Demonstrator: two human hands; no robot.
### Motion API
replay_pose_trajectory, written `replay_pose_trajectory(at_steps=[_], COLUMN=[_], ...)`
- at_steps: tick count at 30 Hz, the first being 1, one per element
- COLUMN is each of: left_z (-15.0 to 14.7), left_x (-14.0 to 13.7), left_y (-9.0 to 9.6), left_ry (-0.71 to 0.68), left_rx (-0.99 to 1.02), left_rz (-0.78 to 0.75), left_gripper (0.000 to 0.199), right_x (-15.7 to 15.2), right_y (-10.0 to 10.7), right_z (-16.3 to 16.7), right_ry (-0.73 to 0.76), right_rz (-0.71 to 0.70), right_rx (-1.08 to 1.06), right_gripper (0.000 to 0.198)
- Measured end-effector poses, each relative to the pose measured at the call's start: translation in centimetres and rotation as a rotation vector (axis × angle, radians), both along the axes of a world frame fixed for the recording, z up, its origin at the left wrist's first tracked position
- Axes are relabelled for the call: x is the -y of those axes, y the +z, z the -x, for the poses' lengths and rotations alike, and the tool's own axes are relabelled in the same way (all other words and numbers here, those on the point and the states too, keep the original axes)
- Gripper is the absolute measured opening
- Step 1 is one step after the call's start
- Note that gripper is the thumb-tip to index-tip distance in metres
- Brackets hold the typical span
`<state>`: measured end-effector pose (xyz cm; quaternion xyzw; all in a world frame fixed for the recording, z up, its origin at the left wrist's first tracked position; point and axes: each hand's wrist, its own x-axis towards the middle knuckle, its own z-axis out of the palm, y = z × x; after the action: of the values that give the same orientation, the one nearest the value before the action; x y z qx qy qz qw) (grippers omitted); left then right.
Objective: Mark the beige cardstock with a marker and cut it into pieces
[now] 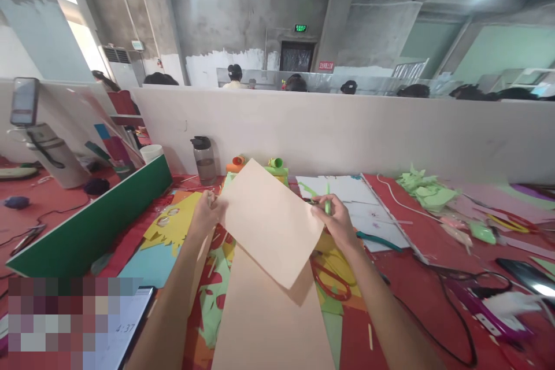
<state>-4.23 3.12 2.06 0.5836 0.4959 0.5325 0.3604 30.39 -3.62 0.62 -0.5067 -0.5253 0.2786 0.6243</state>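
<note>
A sheet of pale peach paper is held up and tilted, one corner pointing toward me. My left hand is closed on its left corner. At the opposite corner, my right hand pinches the sheet and also has a slim light green object in its fingers; its kind is unclear. Below lies a larger peach sheet, partly covered by the raised one. Light green paper scraps with cut-outs lie to its left. On the right, a red-orange loop rests on yellow paper.
Rolled orange and green paper shapes stand behind the sheet, near a water bottle. A green board rises at left, beside a phone. White sheets, a teal-handled tool and cables lie right. A white partition closes the back.
</note>
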Motion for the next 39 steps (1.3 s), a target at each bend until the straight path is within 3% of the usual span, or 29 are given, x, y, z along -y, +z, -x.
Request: replay_pose_trajectory(at_steps=[4, 8, 14, 20, 24, 27, 31, 33, 39], left_z=[0.8, 0.9, 0.6, 1.1, 0.9, 0.3, -1.3, -2.1, -2.9], left_x=[-0.4, -0.8, -0.9, -0.5, -0.4, -0.1, 1.0, 1.8, 3.0], left_y=[0.1, -0.4, -0.7, -0.7, -1.0, -0.9, -1.1, -1.5, -2.9], left_ry=[0.093, 0.044, 0.070, 0.214, 0.257, 0.153, -0.223, -0.328, -0.354], left_rx=[-0.001, -0.054, -0.126, -0.324, -0.477, -0.706, -0.886, -0.902, -0.854], left_rz=[-0.035, -0.048, -0.063, -0.158, -0.228, -0.227, -0.132, -0.110, -0.042], left_gripper=[0.043, 0.044, 0.041, 0.029, 0.017, 0.006, 0.009, 0.015, 0.022], right_x=[0.9, 1.5, 1.3, 2.1, 2.3, 2.2, 2.2, 2.2, 2.3], right_y=[0.6, 0.9, 0.1, -0.2, -0.8, -1.2, -1.4, -1.3, -0.5], right_z=[1.4, 3.1, 3.9, 5.3, 6.6, 6.9, 7.2, 7.3, 6.9], right_ry=[0.247, 0.270, 0.213, 0.485, 0.524, 0.482, 0.431, 0.431, 0.411], right_rz=[0.142, 0.176, 0.198, 0.252, 0.242, 0.227, 0.200, 0.200, 0.196], right_rx=[0.220, 0.431, 0.471, 0.517, 0.516, 0.534, 0.583, 0.626, 0.645], right_gripper=[0.024, 0.018, 0.018, 0.016, 0.011, 0.011, 0.014, 0.013, 0.006])
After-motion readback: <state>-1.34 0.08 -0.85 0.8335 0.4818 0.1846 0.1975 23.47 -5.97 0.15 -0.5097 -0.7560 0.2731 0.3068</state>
